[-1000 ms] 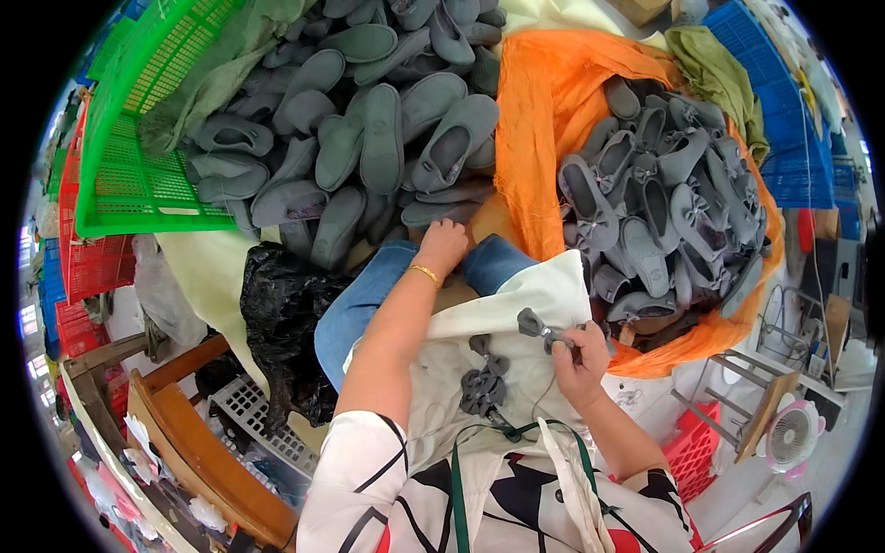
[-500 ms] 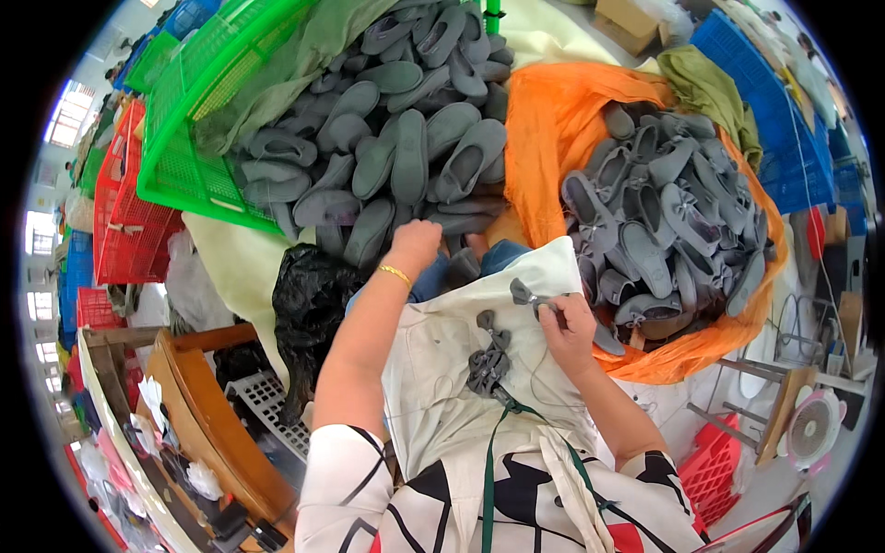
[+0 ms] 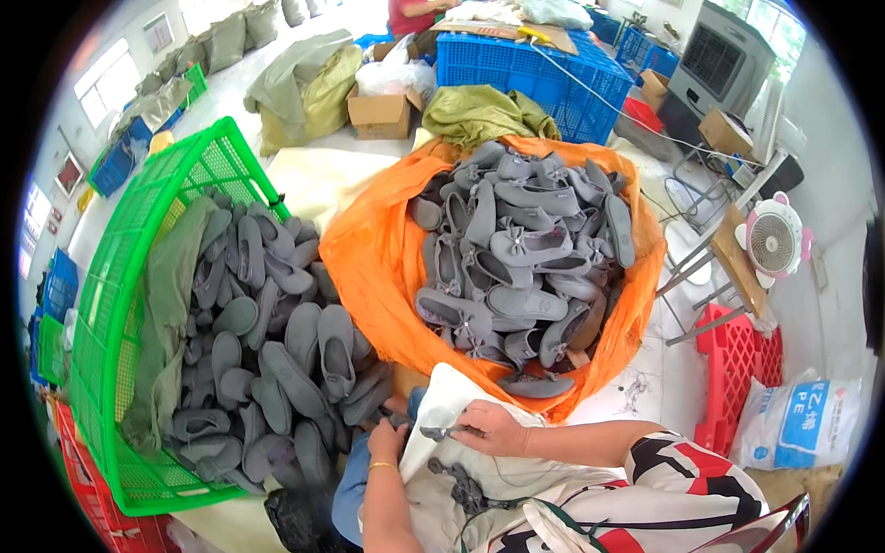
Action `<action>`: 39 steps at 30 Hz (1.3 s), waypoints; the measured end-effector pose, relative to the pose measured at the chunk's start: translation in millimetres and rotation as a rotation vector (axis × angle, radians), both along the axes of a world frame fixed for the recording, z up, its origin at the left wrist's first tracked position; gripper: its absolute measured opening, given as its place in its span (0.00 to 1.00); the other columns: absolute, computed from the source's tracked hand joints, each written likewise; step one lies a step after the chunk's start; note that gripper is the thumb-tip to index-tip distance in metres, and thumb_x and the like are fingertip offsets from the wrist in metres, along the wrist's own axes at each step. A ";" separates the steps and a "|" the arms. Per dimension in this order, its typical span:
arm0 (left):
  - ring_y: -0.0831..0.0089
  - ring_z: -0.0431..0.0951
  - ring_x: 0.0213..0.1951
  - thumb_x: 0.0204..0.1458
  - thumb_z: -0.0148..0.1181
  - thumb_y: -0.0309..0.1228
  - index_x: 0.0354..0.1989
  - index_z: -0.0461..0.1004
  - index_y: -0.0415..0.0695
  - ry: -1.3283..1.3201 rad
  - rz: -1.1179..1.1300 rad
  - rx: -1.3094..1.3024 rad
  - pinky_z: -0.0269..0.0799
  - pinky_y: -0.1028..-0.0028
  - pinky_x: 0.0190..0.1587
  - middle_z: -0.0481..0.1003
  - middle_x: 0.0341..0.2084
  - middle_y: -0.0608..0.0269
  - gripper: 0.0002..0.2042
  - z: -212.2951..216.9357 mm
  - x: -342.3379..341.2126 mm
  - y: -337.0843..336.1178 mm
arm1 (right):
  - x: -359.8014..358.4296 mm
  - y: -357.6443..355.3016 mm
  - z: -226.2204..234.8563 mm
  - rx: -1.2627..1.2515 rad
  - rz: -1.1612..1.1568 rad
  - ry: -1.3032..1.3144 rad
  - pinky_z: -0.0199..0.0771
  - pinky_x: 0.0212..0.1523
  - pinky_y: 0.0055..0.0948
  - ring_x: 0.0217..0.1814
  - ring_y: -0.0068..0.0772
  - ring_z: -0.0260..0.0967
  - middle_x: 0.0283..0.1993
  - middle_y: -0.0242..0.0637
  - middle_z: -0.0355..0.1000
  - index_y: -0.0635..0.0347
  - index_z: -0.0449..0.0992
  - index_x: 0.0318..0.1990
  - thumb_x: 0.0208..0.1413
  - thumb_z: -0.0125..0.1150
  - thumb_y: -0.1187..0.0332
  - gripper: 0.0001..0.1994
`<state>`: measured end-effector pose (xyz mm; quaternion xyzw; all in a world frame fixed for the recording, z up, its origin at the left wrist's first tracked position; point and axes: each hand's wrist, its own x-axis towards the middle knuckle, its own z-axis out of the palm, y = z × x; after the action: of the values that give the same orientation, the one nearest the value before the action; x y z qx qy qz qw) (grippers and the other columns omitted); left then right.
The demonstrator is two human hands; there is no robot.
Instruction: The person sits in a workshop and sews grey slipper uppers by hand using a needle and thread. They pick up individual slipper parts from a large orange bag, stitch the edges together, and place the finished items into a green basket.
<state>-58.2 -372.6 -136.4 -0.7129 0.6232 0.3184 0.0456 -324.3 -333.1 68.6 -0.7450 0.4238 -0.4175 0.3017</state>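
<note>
My left hand (image 3: pixel 387 441), with a gold bracelet at its wrist, is at the near edge of a heap of grey slip-on shoes (image 3: pixel 300 369). Its fingers are closed on a grey shoe (image 3: pixel 396 420), which is mostly hidden. Over my lap, my right hand (image 3: pixel 493 429) pinches a small grey bow (image 3: pixel 437 433) between thumb and fingers. A cluster of grey bows (image 3: pixel 468 490) lies on my cream apron (image 3: pixel 544 468), below the right hand. Beyond it, an orange sack (image 3: pixel 369 276) is full of grey shoes with bows (image 3: pixel 525 249).
A green crate (image 3: pixel 138 304) surrounds the left heap. Behind the sack are an olive sack (image 3: pixel 489 112), a cardboard box (image 3: pixel 380 112) and a blue crate (image 3: pixel 525 78). At right stand a small fan (image 3: pixel 772 238), a red crate (image 3: pixel 737 378) and a white bag (image 3: pixel 797 424). Someone in red (image 3: pixel 415 17) is at the back.
The view has swung right and up, bringing the orange sack to the middle. My right hand still holds the bow, now closer to my left hand, which stays by the shoe heap.
</note>
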 end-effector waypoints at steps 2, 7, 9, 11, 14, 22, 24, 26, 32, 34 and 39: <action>0.48 0.78 0.46 0.51 0.63 0.49 0.43 0.73 0.40 -0.034 0.009 -0.002 0.74 0.55 0.48 0.79 0.40 0.43 0.23 3.8 -0.2 -0.2 | 1.8 0.7 -4.2 -0.006 -0.001 -0.009 0.64 0.26 0.35 0.24 0.37 0.64 0.23 0.35 0.63 0.60 0.75 0.31 0.49 0.68 0.72 0.06; 0.48 0.80 0.41 0.52 0.57 0.40 0.40 0.74 0.40 -0.214 0.008 -0.050 0.75 0.55 0.45 0.80 0.37 0.45 0.15 16.4 3.9 5.1 | 3.4 4.0 -1.3 -0.036 0.004 0.015 0.66 0.27 0.35 0.25 0.37 0.64 0.23 0.35 0.64 0.60 0.75 0.31 0.50 0.67 0.71 0.06; 0.47 0.81 0.39 0.52 0.55 0.38 0.38 0.75 0.39 -0.251 0.085 -0.141 0.76 0.55 0.44 0.80 0.35 0.45 0.14 24.9 4.2 7.6 | 1.0 4.7 -3.3 -0.044 -0.005 0.019 0.66 0.28 0.36 0.26 0.37 0.65 0.24 0.36 0.65 0.61 0.75 0.31 0.50 0.67 0.71 0.06; 0.45 0.80 0.36 0.51 0.53 0.38 0.34 0.75 0.38 -0.235 0.179 -0.283 0.75 0.52 0.41 0.79 0.31 0.43 0.14 46.3 6.6 6.4 | -1.5 5.7 -5.4 -0.045 -0.023 0.007 0.66 0.28 0.35 0.26 0.38 0.65 0.24 0.36 0.65 0.61 0.75 0.31 0.50 0.67 0.71 0.06; 0.43 0.79 0.34 0.51 0.52 0.39 0.31 0.73 0.38 -0.153 0.349 -0.490 0.72 0.50 0.39 0.78 0.29 0.41 0.14 86.0 21.0 6.8 | -5.0 6.6 -8.2 -0.074 -0.042 -0.020 0.67 0.29 0.35 0.26 0.38 0.65 0.25 0.36 0.66 0.61 0.75 0.32 0.50 0.67 0.70 0.07; 0.72 0.77 0.28 0.58 0.53 0.38 0.40 0.71 0.39 1.127 0.958 -0.759 0.74 0.77 0.24 0.76 0.32 0.60 0.13 195.3 74.5 68.6 | -8.0 16.1 -10.6 -0.105 -0.056 -0.076 0.67 0.30 0.36 0.28 0.40 0.67 0.25 0.37 0.67 0.60 0.75 0.31 0.51 0.67 0.69 0.07; 0.71 0.78 0.31 0.58 0.52 0.39 0.44 0.72 0.39 1.255 1.032 -0.781 0.75 0.76 0.25 0.77 0.36 0.59 0.15 217.0 78.9 105.3 | -6.8 16.5 -13.4 -0.132 -0.056 -0.102 0.67 0.30 0.37 0.28 0.41 0.66 0.25 0.38 0.67 0.60 0.74 0.31 0.51 0.66 0.68 0.07; 0.70 0.79 0.35 0.59 0.50 0.40 0.47 0.72 0.41 1.304 1.091 -0.772 0.74 0.75 0.28 0.77 0.39 0.60 0.16 219.8 86.9 143.0 | -3.7 17.3 -20.3 -0.113 -0.082 -0.136 0.66 0.29 0.34 0.26 0.37 0.66 0.26 0.38 0.68 0.61 0.76 0.31 0.52 0.67 0.67 0.08; 0.69 0.79 0.32 0.61 0.46 0.43 0.48 0.72 0.45 1.361 1.134 -0.758 0.76 0.72 0.28 0.79 0.38 0.62 0.17 219.5 67.1 263.4 | -0.3 41.3 5.8 0.353 -0.128 -0.406 0.67 0.32 0.29 0.29 0.25 0.65 0.27 0.35 0.71 0.64 0.74 0.33 0.57 0.64 0.62 0.13; 0.69 0.79 0.32 0.61 0.45 0.43 0.49 0.71 0.45 1.379 1.125 -0.691 0.75 0.72 0.29 0.79 0.40 0.61 0.17 194.7 68.6 290.8 | 1.3 56.2 5.0 0.392 -0.036 -0.546 0.67 0.32 0.28 0.29 0.21 0.64 0.27 0.32 0.71 0.63 0.74 0.33 0.59 0.63 0.61 0.13; 0.56 0.75 0.45 0.63 0.43 0.42 0.56 0.71 0.38 1.286 1.186 -0.520 0.71 0.59 0.45 0.75 0.48 0.53 0.22 232.7 -7.0 336.2 | 0.5 93.0 3.2 0.577 -0.045 -0.611 0.63 0.29 0.23 0.27 0.16 0.60 0.26 0.25 0.68 0.61 0.75 0.33 0.60 0.62 0.60 0.13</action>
<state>-65.2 -36.4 96.2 -0.5894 0.1119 0.4751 -0.6437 -323.9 -240.1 71.8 -0.4625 0.4305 -0.4899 0.6006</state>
